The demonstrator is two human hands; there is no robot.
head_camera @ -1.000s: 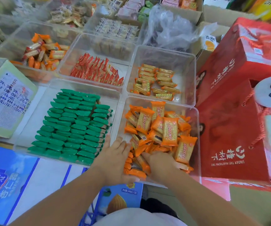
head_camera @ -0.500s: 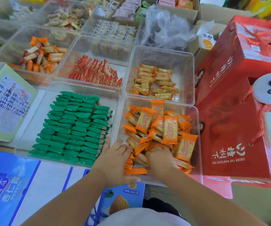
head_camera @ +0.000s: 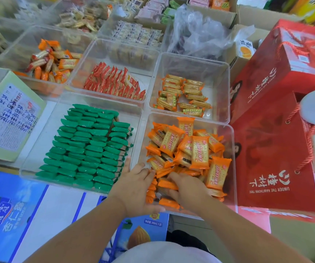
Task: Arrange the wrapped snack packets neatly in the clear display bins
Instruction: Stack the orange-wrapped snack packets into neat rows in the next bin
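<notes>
Head view: orange packets [head_camera: 200,149] lie heaped in the near right bin [head_camera: 219,130], with rows of green packets [head_camera: 88,145] in the next one to the left. Left hand [head_camera: 135,186] rests at the bin's near left corner, its fingers [head_camera: 143,170] straight against upright packets and gripping nothing. Right hand [head_camera: 190,190], just beside it, has fingers curled round orange packets.

left hand [head_camera: 135,188] flat, right hand [head_camera: 188,188] knuckles up
</notes>
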